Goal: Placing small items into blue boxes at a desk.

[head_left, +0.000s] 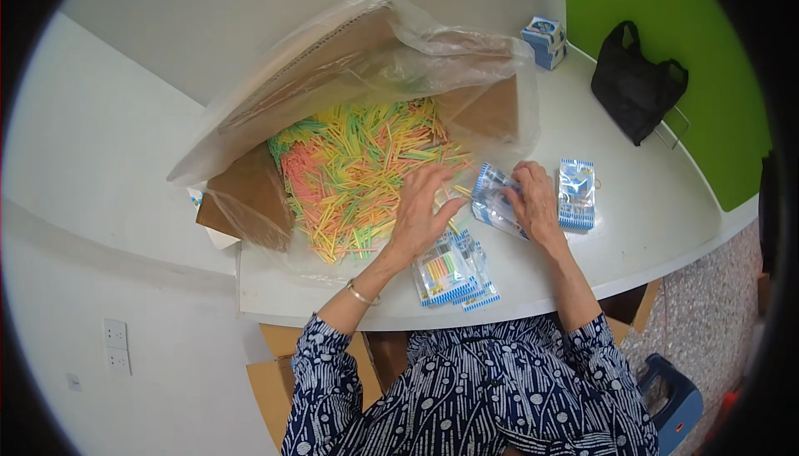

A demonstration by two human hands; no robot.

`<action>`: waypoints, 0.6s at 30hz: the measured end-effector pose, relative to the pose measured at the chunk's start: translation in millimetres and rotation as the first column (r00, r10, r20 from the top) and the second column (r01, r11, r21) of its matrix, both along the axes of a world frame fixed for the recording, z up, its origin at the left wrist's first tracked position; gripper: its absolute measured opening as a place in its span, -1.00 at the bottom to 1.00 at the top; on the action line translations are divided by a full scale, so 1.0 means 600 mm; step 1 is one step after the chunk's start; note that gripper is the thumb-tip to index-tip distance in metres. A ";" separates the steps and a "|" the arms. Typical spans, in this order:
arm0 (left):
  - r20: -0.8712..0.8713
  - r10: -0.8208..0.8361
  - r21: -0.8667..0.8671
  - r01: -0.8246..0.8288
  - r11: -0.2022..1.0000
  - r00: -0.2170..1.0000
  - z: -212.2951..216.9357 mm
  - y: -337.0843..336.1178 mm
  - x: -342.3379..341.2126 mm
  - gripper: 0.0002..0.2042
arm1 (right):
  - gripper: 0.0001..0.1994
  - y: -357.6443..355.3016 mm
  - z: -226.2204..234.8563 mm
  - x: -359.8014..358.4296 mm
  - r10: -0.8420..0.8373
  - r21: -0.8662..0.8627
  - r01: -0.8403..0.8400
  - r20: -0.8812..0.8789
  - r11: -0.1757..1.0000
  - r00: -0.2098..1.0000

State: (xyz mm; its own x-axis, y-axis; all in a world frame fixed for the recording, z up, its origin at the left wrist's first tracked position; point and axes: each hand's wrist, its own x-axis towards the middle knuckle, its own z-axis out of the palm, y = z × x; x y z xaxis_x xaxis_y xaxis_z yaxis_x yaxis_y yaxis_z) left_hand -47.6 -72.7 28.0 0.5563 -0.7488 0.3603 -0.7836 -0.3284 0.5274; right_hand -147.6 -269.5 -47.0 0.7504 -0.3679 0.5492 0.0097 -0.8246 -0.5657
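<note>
Thin pastel sticks (366,165) in yellow, green and pink fill a plastic-lined cardboard box (491,111). At the box's near right side, my left hand (419,215) has curled fingers, and a few pale sticks show between thumb and fingers, partly hidden. My right hand (537,204) grips a clear packet with blue-striped edges (493,206), its left end facing my left hand. Below my left hand lie several overlapping packets (445,271), the top one showing coloured sticks inside. Just right of my right hand rests another blue-and-white packet (576,194).
Two small blue-and-white boxes (545,42) are stacked at the back of the white table (645,223). A black bag (637,86) stands at the far right against a green panel. Below the table are opened cardboard boxes (275,381) and a blue stool (676,406).
</note>
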 end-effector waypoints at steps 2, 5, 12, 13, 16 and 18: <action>-0.034 0.012 -0.004 -0.012 1.000 0.999 -0.011 -0.026 0.015 -0.60 | -0.80 -0.001 0.007 0.001 0.046 0.069 -0.045 -0.022 0.997 0.999; -0.054 -0.039 -0.045 0.037 0.998 0.998 -0.024 -0.054 0.025 -0.62 | -0.82 -0.001 0.028 -0.001 0.147 0.135 -0.158 0.090 0.978 0.985; -0.448 -0.056 -0.037 0.044 0.998 0.892 -0.012 -0.079 0.023 -0.64 | -0.82 -0.020 0.004 0.006 0.225 0.391 -0.212 0.012 0.896 0.974; -0.419 -0.008 0.096 0.053 0.994 0.908 -0.003 -0.085 0.020 -0.64 | -0.81 -0.026 -0.012 0.006 0.142 0.302 -0.158 0.074 0.940 0.987; -0.142 0.043 -0.147 -0.064 0.987 0.989 -0.068 -0.058 0.037 -0.64 | -0.81 -0.001 0.037 0.010 0.050 0.149 -0.075 0.164 0.986 0.985; -0.125 0.026 -0.208 -0.052 0.977 0.992 -0.029 -0.075 0.022 -0.67 | -0.81 -0.016 0.032 0.004 0.106 0.185 -0.135 0.160 0.973 0.981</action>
State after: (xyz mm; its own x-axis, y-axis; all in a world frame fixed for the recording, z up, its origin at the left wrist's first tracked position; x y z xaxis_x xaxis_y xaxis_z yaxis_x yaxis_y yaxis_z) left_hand -34.5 -117.9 10.8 0.6328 -0.6398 0.4361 -0.6987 -0.2291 0.6777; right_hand -145.0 -279.1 -27.8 0.7112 -0.3906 0.5845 0.1979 -0.6866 -0.6996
